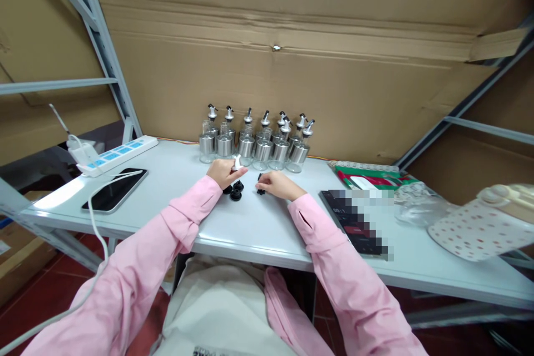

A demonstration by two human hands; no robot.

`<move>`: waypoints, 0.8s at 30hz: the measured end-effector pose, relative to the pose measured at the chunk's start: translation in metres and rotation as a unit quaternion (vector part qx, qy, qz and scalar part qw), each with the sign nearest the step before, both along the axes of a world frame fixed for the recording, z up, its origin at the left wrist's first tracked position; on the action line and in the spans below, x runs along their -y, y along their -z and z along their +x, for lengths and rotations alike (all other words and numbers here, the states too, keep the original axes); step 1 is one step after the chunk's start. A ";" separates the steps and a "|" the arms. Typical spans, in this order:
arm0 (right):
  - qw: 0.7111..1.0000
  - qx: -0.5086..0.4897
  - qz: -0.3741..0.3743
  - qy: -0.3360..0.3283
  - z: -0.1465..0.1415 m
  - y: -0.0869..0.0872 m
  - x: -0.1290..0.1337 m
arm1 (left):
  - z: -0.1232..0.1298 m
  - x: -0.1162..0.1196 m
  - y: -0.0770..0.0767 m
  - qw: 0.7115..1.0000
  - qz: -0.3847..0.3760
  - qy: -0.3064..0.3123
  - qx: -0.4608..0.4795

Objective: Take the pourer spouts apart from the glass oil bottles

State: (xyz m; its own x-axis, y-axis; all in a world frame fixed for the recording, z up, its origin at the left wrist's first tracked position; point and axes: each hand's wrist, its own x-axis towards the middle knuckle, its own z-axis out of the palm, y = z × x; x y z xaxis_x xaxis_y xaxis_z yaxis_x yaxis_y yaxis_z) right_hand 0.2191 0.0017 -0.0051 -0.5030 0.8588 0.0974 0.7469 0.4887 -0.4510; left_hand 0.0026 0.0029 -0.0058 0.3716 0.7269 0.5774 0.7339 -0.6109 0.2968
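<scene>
"What's at the far left?"

"A white power strip (125, 151), then a smartphone (117, 190) lying flat with a white cable (95, 222) across it, all on the pale table (250, 231)."

"And the left hand (221, 172)?"

"Thumb and fingers pinch a pale spout piece (237, 163) above the tabletop. Black stoppers (236, 193) sit just beside that hand, one partly hidden by it."

"Behind those?"

"Glass bottles (246, 149) with steel sleeves, upright in close rows near the cardboard wall (292, 83). Silvery pour spouts (265, 120) with black tips top several."

"The right hand (280, 183)?"

"Pinching a small black part (261, 184) by its fingertips; the fingers cover some of it, so I can't tell its exact shape."

"Further right?"

"A dark-screened phone (350, 222), partly pixelated, then a white polka-dotted container (479, 228) at the end."
</scene>
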 end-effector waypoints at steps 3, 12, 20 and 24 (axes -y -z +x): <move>0.998 -0.017 0.054 0.015 -0.001 -0.002 0.001 | 0.002 0.001 -0.001 1.000 -0.003 0.007 0.016; 0.954 -0.286 -0.028 -0.082 -0.028 -0.010 0.021 | 0.017 -0.003 0.007 0.977 0.087 0.166 0.105; 0.912 -0.390 -0.072 -0.102 -0.033 -0.010 0.024 | 0.020 -0.004 0.014 0.973 0.080 0.186 0.107; 0.891 -0.416 -0.149 -0.107 -0.031 -0.016 0.026 | 0.019 -0.006 0.013 0.975 0.077 0.189 0.087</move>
